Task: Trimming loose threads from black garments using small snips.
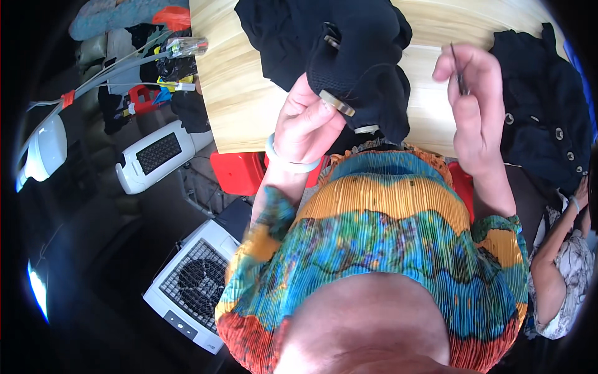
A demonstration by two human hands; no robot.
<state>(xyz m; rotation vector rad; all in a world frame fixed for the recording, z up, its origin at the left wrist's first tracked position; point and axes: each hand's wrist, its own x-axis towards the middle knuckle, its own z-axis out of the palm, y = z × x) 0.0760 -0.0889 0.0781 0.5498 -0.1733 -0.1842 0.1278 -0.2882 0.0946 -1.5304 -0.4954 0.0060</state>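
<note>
My left hand (300,128) pinches the edge of a black knit garment (367,56) above the near edge of the table. A large shiny button (337,103) sits by my left thumb and fingertips. A second button (331,42) shows higher on the cloth, and another (366,129) hangs at its lower edge. Raised to the right, apart from the garment, my right hand (478,115) has its fingers curled round a slim dark pointed metal tool (460,78). The tool points upward; its exact kind is not plain.
Another dark garment with several buttons (545,118) lies at the table's (227,81) right side. Beside it a co-worker's arm (557,240) reaches in. Red stools (237,173) stand under the near edge. At left are a white fan unit (193,280), a lamp (47,146) and cables.
</note>
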